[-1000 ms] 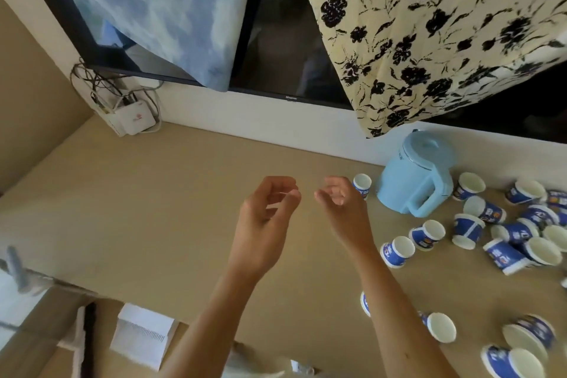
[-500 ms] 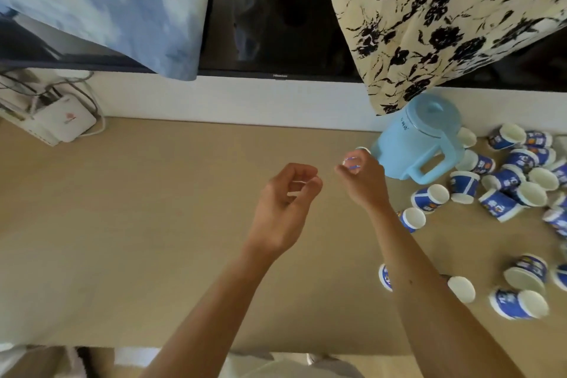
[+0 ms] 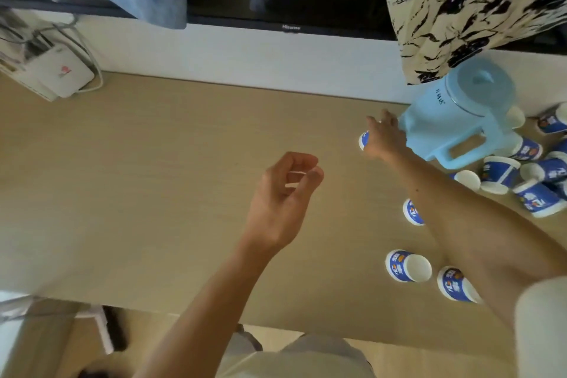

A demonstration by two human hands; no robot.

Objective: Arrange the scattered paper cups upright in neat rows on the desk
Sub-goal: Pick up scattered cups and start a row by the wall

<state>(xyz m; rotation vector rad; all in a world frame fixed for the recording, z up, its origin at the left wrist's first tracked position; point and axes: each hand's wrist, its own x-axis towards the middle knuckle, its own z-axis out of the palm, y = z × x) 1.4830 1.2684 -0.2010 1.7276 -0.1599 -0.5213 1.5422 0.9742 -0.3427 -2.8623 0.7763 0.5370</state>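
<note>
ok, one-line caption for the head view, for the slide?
Right hand reaching onto a paper cup beside the blue jug; left hand hovers empty over the desk.

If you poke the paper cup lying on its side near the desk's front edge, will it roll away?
Probably. The paper cup lies on its round side on the smooth desk, so it likely rolls, curving since its mouth is wider. It looks thin and empty, so likely light and easily squashed.

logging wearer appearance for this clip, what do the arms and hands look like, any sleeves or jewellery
Both forearms are bare from wrist to elbow. The left hand and right hand have no gloves, and no rings, watch or bracelet can be seen on them. A pale, off-white short sleeve shows at the right upper arm near the frame edge. No left sleeve is in view.
</note>
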